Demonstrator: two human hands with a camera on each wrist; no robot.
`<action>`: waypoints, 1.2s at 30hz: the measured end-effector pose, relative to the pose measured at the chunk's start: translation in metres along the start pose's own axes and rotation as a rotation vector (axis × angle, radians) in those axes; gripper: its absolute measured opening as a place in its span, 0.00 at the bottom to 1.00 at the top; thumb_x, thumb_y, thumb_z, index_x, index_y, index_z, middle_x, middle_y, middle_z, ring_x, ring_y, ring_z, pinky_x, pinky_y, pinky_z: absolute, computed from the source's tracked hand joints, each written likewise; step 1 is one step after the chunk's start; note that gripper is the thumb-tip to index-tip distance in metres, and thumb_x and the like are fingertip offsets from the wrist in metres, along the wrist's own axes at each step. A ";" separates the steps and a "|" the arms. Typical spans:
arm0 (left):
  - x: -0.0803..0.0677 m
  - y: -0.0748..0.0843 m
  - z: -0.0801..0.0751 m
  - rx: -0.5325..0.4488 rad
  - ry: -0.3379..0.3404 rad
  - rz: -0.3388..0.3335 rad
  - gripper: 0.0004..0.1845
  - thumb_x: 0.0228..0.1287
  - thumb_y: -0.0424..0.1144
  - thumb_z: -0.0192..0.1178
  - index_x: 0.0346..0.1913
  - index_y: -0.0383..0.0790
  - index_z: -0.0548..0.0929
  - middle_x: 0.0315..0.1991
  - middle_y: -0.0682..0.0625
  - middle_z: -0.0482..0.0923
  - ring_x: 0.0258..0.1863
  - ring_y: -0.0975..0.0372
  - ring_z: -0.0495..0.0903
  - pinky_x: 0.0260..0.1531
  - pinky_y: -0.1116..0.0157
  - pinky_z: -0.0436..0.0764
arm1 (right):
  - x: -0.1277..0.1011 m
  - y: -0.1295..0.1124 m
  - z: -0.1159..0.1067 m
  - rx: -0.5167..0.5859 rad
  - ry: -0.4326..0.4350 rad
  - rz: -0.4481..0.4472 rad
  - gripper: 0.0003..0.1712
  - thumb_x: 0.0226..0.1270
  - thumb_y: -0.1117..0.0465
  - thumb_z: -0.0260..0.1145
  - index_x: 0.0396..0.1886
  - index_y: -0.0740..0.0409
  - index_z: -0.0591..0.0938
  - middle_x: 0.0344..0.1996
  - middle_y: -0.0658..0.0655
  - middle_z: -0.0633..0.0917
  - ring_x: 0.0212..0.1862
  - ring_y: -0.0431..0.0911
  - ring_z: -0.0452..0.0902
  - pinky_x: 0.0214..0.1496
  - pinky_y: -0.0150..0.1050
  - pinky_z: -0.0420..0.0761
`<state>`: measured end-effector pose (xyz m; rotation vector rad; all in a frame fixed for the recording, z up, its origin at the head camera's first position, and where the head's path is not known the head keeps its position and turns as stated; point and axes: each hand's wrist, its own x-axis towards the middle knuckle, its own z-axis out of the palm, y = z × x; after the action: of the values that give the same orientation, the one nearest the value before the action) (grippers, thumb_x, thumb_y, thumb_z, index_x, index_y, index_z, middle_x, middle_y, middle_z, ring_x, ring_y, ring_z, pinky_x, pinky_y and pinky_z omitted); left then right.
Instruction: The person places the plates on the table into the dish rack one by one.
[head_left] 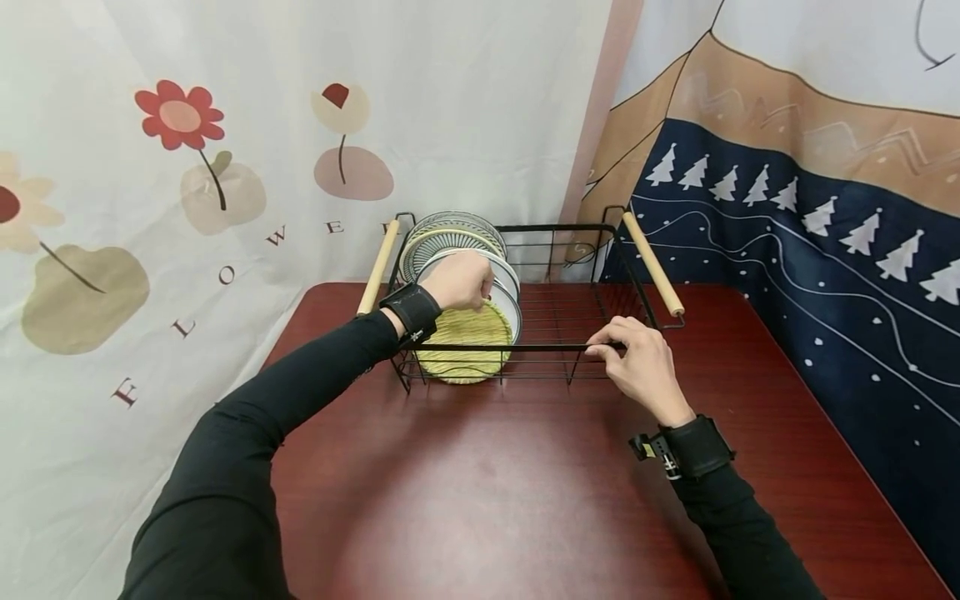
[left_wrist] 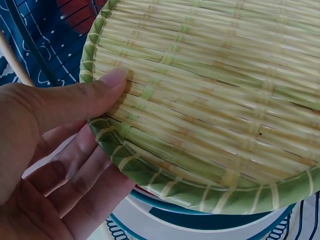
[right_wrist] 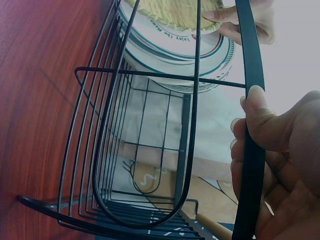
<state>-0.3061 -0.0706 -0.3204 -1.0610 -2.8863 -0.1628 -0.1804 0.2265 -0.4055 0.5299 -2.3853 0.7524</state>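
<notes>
**Bamboo plate held at the rack**

In the black wire rack [head_left: 555,333] on the dark red worktop [head_left: 487,483], my left hand [head_left: 461,282] pinches the woven bamboo plate [head_left: 465,350]: thumb flat on its face, fingers [left_wrist: 75,185] curled behind the green rim. The plate stands on edge at the rack's left end, in front of a row of upright white plates [head_left: 450,237]. My right hand [head_left: 637,362] grips the rack's near top rail, fingers wrapped round the bar, well apart from the bamboo plate.
</notes>
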 end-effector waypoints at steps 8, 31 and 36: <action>0.003 0.001 -0.001 0.002 -0.054 -0.011 0.07 0.51 0.35 0.78 0.26 0.45 0.87 0.29 0.52 0.86 0.33 0.58 0.84 0.41 0.59 0.85 | 0.000 0.000 -0.001 -0.001 -0.006 0.005 0.05 0.58 0.63 0.78 0.32 0.50 0.90 0.32 0.49 0.87 0.28 0.39 0.72 0.26 0.35 0.69; -0.010 -0.006 -0.025 -0.198 0.027 -0.014 0.29 0.62 0.55 0.71 0.60 0.40 0.84 0.44 0.44 0.85 0.44 0.54 0.83 0.48 0.56 0.81 | 0.003 0.000 -0.003 0.016 -0.031 -0.034 0.04 0.59 0.64 0.77 0.33 0.52 0.90 0.30 0.48 0.86 0.31 0.44 0.76 0.32 0.36 0.69; -0.024 -0.015 -0.038 -0.253 0.063 -0.062 0.36 0.65 0.61 0.66 0.70 0.43 0.75 0.64 0.41 0.76 0.64 0.49 0.76 0.63 0.52 0.75 | 0.003 0.000 -0.009 0.016 -0.092 -0.048 0.04 0.61 0.63 0.76 0.36 0.52 0.90 0.32 0.48 0.86 0.33 0.43 0.75 0.36 0.37 0.71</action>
<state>-0.2965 -0.1023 -0.2857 -0.9795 -2.8977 -0.5681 -0.1790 0.2311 -0.3973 0.6390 -2.4434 0.7409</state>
